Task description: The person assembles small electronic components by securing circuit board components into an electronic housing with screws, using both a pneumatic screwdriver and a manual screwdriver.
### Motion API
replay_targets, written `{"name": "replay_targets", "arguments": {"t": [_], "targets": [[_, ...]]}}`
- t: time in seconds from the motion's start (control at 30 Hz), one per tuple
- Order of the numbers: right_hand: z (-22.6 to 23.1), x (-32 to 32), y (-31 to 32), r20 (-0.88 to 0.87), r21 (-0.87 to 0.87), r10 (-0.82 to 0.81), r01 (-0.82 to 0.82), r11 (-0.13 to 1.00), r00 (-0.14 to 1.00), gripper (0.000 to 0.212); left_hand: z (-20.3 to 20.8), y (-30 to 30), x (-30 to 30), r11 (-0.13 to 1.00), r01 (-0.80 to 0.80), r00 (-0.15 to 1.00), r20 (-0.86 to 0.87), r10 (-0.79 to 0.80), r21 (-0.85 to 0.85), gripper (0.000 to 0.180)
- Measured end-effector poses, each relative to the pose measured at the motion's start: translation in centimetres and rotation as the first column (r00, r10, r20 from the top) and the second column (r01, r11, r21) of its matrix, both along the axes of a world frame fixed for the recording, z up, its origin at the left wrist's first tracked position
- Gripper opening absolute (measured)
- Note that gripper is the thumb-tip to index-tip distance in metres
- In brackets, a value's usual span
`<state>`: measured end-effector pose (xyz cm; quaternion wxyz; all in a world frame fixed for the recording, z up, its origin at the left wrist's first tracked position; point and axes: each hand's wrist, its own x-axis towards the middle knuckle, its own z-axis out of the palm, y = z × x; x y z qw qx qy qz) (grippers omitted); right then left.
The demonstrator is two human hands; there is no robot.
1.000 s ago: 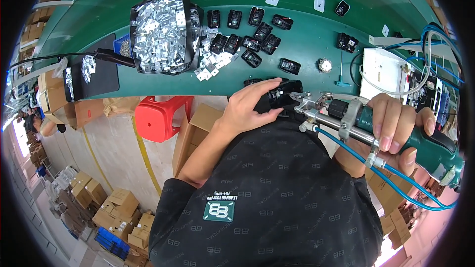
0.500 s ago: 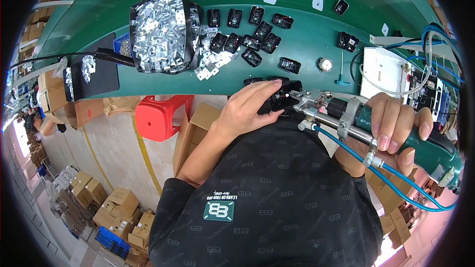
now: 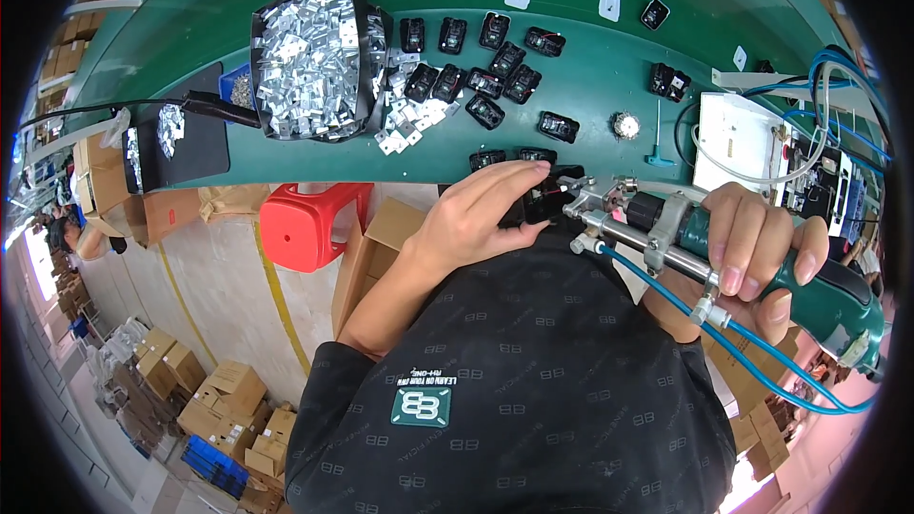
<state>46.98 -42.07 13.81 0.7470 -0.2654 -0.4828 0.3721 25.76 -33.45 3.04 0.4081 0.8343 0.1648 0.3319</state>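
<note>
My left hand is closed around a black plastic housing at the front edge of the green table, fingers along its far side and thumb on the near side. My right hand wraps a green electric screwdriver, which lies almost level. Clamped alongside is a metal cylinder with blue air hoses. The metal nose of the screwdriver meets the right side of the housing; the exact contact point is too small to make out. Beyond my left hand sit more black housings.
A black bin heaped with metal plates stands at the left; loose plates lie beside it. Several black housings rest mid-table. Farther right are a round pot of screws, a T-handle tool and a white machine. A red stool stands below the table edge.
The screwdriver has shifted slightly left and down at its rear, with my right hand. The housing in my left hand has turned a little. My left hand stays almost in place.
</note>
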Motion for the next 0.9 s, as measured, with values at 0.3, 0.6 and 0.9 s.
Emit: {"name": "replay_targets", "arguments": {"t": [0.3,0.6,0.9], "targets": [[0.6,1.1,-0.8,-0.052,0.043,0.000,0.002,0.999,0.999,0.034,-1.0,0.2,-0.6,0.995,-0.067,0.998,-0.027,0.065,-0.069,0.053],[-0.2,1.7,-1.1,-0.144,0.049,-0.146,0.155,0.987,0.979,0.045,-4.4,0.9,-5.0,0.933,-0.046,0.996,0.060,0.072,-0.357,0.049],[-0.1,1.6,-0.8,-0.161,0.049,-0.202,0.213,0.976,0.966,0.051,-4.8,0.0,-3.7,0.510,0.302,0.932,0.361,0.018,-0.805,0.063]]}}
